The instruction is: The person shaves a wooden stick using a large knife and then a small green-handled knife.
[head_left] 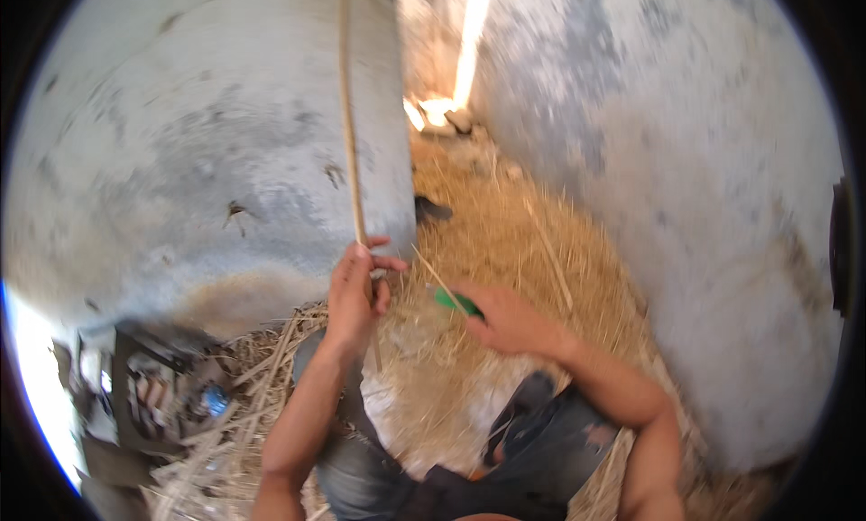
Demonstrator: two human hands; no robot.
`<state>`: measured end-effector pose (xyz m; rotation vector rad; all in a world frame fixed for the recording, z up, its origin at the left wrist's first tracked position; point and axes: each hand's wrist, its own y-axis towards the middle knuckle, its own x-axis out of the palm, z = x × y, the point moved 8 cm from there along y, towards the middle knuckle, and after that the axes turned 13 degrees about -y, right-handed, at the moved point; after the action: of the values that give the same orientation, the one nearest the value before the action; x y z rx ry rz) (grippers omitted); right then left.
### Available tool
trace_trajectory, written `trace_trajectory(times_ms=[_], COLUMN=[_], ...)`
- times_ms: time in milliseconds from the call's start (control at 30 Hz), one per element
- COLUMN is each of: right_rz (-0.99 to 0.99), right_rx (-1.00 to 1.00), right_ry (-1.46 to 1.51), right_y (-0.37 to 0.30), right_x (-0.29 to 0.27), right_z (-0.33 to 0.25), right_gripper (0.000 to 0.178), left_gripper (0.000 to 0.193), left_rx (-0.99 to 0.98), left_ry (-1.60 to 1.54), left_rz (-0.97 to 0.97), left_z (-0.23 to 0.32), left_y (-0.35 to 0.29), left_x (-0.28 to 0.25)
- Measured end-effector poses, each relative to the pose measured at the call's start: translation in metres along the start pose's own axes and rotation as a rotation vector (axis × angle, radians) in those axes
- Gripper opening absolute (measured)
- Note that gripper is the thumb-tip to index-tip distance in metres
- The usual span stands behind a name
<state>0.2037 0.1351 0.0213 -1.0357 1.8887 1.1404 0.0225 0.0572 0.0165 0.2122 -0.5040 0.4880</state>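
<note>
My left hand (350, 295) is closed around a long, thin, pale stick (348, 115), like cane or split bamboo. The stick rises upright past the top of the picture, and its short lower end shows below the hand. Some fingers of that hand point right, off the stick. To the right, my right hand (514, 321) grips a tool with a green handle (457, 303); its working end is too blurred to make out. A thin pale sliver (431, 270) slants up and left from beside the handle. The two hands are apart.
Straw-coloured shavings (505, 223) cover the floor ahead and between my knees. Split strips (262, 377) lie at the left, beside a dark frame (135, 395) with clutter. A stained wall (225, 142) stands close at left, another wall (704, 205) at right. Stones (456, 121) lie at the far gap.
</note>
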Motion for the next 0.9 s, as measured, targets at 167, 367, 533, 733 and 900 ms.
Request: trace_trajectory(times_ms=[167, 367, 533, 733, 900], right_rz=[-0.661, -0.558, -0.465, 0.198, 0.083], right_rx=[0.419, 0.504, 0.444, 0.333, 0.490], right_ry=[-0.104, -0.142, -0.194, -0.169, -0.010], right_y=[-0.042, -0.057, -0.051, -0.020, -0.009], right_x=[0.061, 0.037, 0.009, -0.026, -0.022], right_z=[0.102, 0.122, 0.121, 0.093, 0.067], right_gripper=[0.048, 0.037, 0.032, 0.033, 0.026], left_gripper=[0.044, 0.041, 0.035, 0.032, 0.034], left_rx=[-0.128, -0.239, -0.239, -0.336, -0.358], left_ry=[0.140, 0.165, -0.064, -0.207, -0.206], left_rz=[-0.077, -0.093, -0.133, -0.151, -0.167], left_z=[-0.055, -0.087, -0.085, -0.087, -0.090], left_y=[0.009, 0.001, -0.003, -0.016, -0.020], left_x=[0.009, 0.018, 0.012, 0.007, 0.004])
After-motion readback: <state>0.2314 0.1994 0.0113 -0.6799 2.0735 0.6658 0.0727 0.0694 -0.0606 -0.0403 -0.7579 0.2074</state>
